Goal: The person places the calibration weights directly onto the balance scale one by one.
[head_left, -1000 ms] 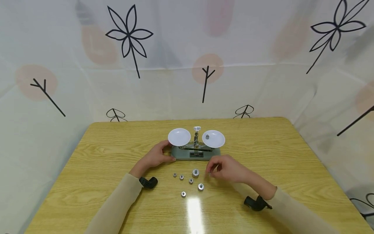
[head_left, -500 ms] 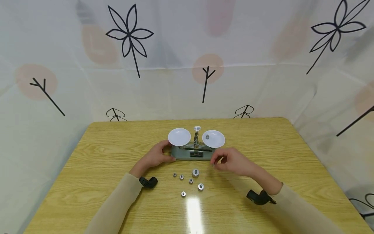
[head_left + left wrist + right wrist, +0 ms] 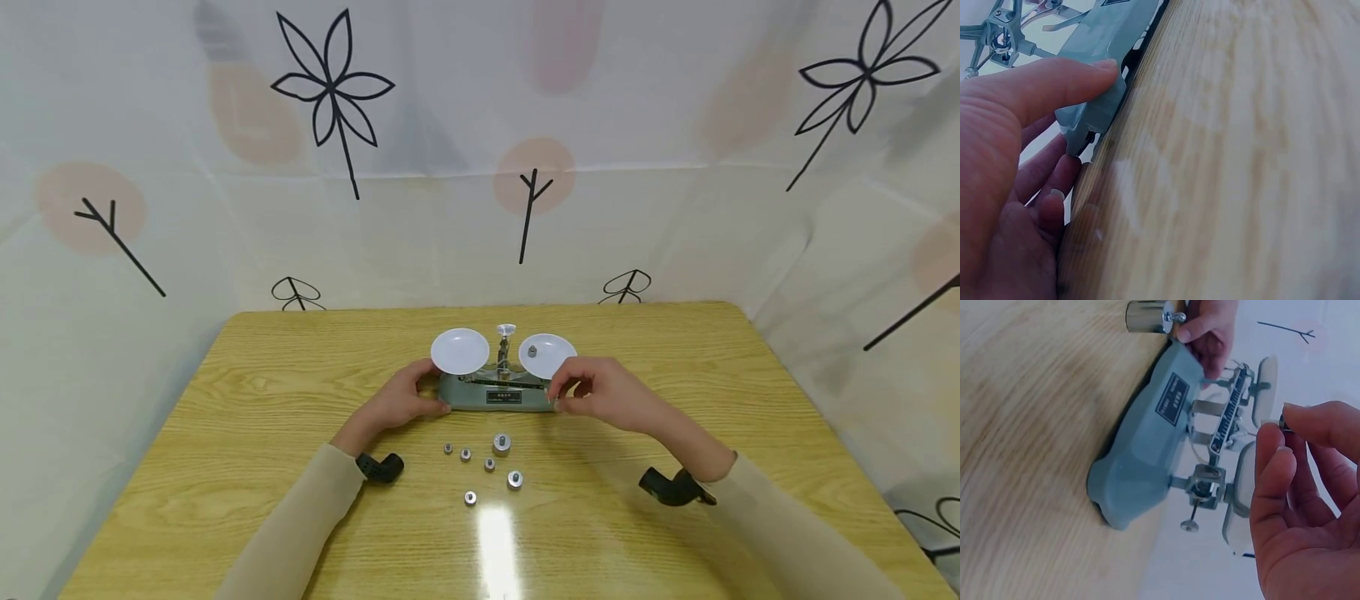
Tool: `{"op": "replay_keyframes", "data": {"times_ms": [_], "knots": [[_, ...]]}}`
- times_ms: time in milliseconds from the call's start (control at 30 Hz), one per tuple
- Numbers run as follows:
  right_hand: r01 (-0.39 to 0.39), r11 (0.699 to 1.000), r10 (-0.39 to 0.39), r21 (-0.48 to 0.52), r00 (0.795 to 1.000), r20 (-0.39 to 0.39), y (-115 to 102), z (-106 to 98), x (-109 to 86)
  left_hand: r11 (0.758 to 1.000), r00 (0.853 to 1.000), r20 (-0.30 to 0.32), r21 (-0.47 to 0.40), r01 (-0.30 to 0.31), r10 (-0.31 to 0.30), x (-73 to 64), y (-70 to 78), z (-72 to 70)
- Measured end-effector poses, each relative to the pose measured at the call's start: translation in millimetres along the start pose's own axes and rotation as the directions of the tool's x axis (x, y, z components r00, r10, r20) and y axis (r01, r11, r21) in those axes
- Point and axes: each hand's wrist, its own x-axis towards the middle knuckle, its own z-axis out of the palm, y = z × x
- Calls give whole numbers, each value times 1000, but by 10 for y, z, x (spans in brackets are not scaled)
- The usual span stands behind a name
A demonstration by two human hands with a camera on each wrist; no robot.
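Note:
A green-grey balance scale [image 3: 465, 395] with two white pans stands at the middle of the table. My left hand [image 3: 401, 398] grips the left end of its base; in the left wrist view the thumb [image 3: 1079, 81] lies along the front and the other fingers curl behind. One small metal weight [image 3: 532, 351] sits on the right pan [image 3: 557, 357]; the left pan [image 3: 460, 351] bears nothing. My right hand [image 3: 611, 396] is raised before the right end of the scale, overlapping the right pan's front edge. Between thumb and fingertips it pinches a tiny metal weight [image 3: 1284, 425], mostly hidden.
In front of the scale, several metal weights of different sizes stand on the wooden table [image 3: 300, 517], the largest weight [image 3: 502, 444] closest to the base. A patterned cloth [image 3: 442, 242] hangs behind the table.
My right hand has moved up and slightly right, from the table in front of the scale toward the right pan, still pinching the tiny weight. The left hand stays on the base.

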Motion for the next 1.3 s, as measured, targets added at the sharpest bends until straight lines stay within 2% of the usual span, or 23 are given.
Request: {"op": "replay_keyframes", "data": {"times_ms": [167,400,567,1100,1300], "knots": [[-17,1000,17,-19,1000,-15,3,-62,43,1000,1000,-2,0,2,-2,4,-17,1],[-25,998,24,-57,999,-22,-38,-162,109,1000,1000,-12,19,18,-18,109,-366,16],[-7,997,6,-79,1000,-21,-63,-219,175,1000,1000,-5,15,24,-24,98,-360,1],[-43,989,52,-144,997,59,3,-338,440,1000,1000,5,18,22,-22,100,-340,1],[-46,986,56,-161,997,55,52,-346,499,1000,1000,-1,9,7,-7,102,-350,16]]}}
